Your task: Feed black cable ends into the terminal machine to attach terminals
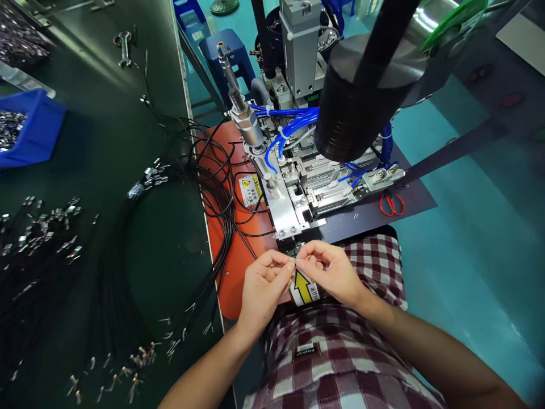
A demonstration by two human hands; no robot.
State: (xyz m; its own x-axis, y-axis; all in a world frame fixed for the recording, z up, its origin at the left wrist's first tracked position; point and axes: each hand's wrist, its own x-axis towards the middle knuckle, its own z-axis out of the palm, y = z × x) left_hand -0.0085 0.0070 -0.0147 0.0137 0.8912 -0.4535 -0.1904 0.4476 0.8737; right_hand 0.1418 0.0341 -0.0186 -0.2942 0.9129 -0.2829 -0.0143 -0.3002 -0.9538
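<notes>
My left hand [263, 287] and my right hand [330, 271] meet fingertip to fingertip just in front of the small press machine [298, 193]. Between the pinched fingers sits a tiny metal terminal [294, 261] on the end of a thin black wire; both hands grip it. Below the hands a yellow arrow label [303, 287] shows on the machine's front edge. The orange base plate [230, 255] lies under my left hand, with black wires [217, 187] looped across it.
A dark green bench [106, 142] at the left carries a bundle of black wires with metal ends [128, 318], loose metal clips [42, 227] and a blue bin [29, 128]. Red-handled scissors [392, 204] lie right of the machine. A black cylinder [361, 108] hangs overhead.
</notes>
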